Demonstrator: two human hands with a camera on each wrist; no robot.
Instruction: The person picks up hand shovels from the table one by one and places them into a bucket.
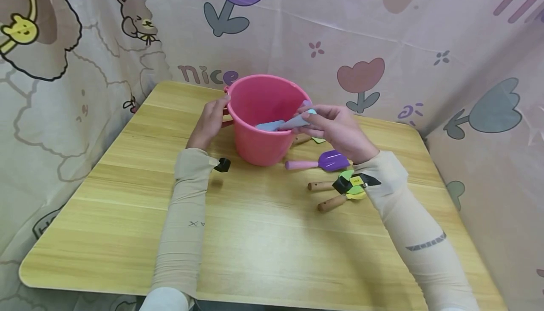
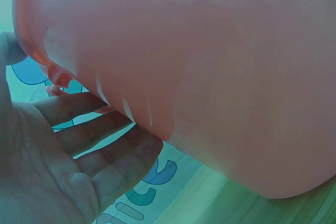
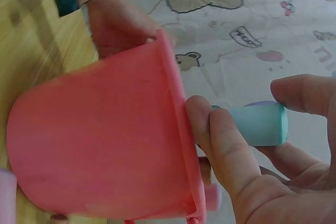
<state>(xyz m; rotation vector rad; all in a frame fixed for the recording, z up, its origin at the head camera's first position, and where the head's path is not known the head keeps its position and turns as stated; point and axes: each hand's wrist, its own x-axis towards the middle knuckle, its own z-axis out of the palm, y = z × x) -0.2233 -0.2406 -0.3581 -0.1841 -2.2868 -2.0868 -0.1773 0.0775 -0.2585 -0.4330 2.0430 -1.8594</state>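
Observation:
A pink bucket (image 1: 264, 146) stands upright toward the back of the table. My left hand (image 1: 209, 121) holds its left side, the thumb at the rim and the fingers along the outer wall (image 2: 210, 66). At the right side of the rim, my right hand (image 1: 340, 129) pinches a light blue toy shovel by its handle (image 3: 257, 124). The shovel's blue blade (image 1: 269, 126) points down inside the bucket. Beside the right fingers a lilac handle (image 1: 306, 105) shows at the rim. How deep the bucket is filled is hidden.
Right of the bucket lie a purple toy shovel (image 1: 333, 161) with a pink handle and small wooden-handled tools, one with a yellow head (image 1: 356, 196). Another wooden handle (image 1: 302, 138) lies close to the bucket. A patterned curtain (image 1: 289, 32) hangs behind the table (image 1: 255, 235).

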